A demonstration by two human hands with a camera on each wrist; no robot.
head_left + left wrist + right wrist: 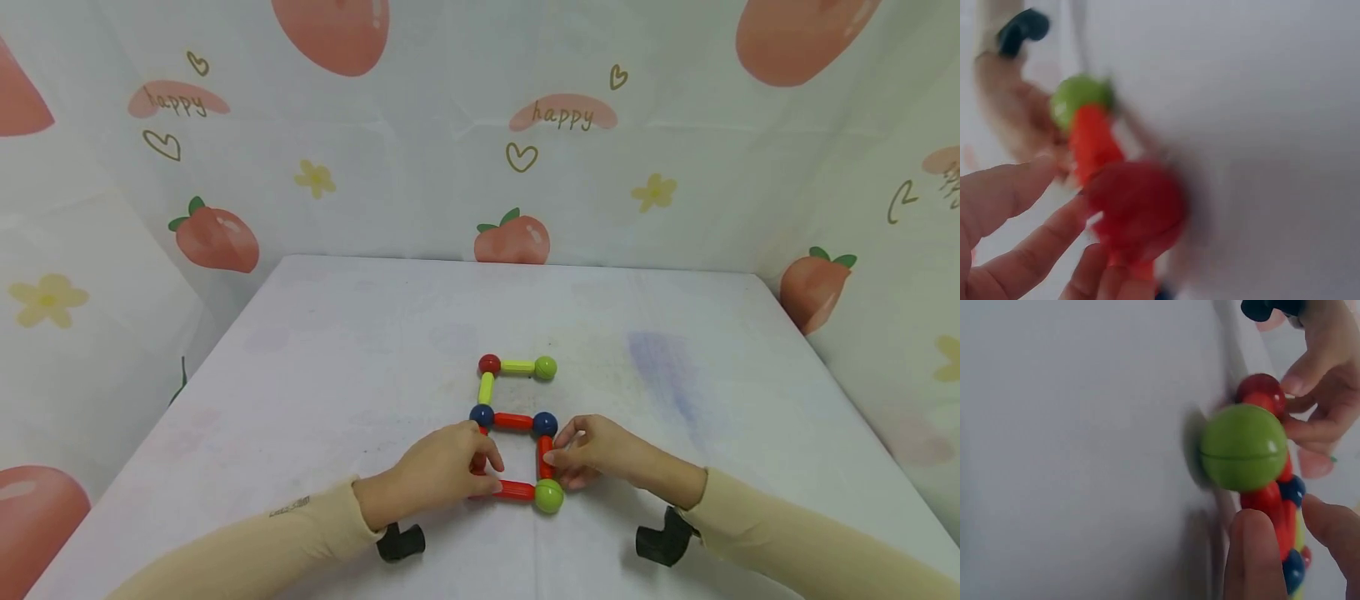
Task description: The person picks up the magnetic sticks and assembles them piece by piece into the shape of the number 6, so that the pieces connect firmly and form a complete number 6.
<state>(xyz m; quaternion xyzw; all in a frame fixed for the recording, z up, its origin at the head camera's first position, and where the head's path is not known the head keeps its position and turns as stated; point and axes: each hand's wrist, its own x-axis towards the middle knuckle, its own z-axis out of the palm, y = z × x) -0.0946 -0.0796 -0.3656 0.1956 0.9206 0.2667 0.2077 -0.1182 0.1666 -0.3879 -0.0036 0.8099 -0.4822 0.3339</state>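
Note:
Magnetic rods and balls form a flat figure on the table. Its lower part is a square of red rods (515, 491) with two blue balls (545, 424), a green ball (549, 496) and a red ball (1138, 209). My left hand (438, 467) holds the red ball at the lower left corner, hiding it in the head view; the fingers curl round it. My right hand (596, 450) pinches the right-hand red rod (546, 457) between thumb and forefinger, just above the green ball.
Above the square, yellow-green rods (517, 367) join an upper red ball (489, 364) and an upper green ball (545, 367). A white table (375, 333) lies beneath everything. Peach-print cloth (420, 125) hangs behind. Black wrist cameras (663, 537) sit low beside both forearms.

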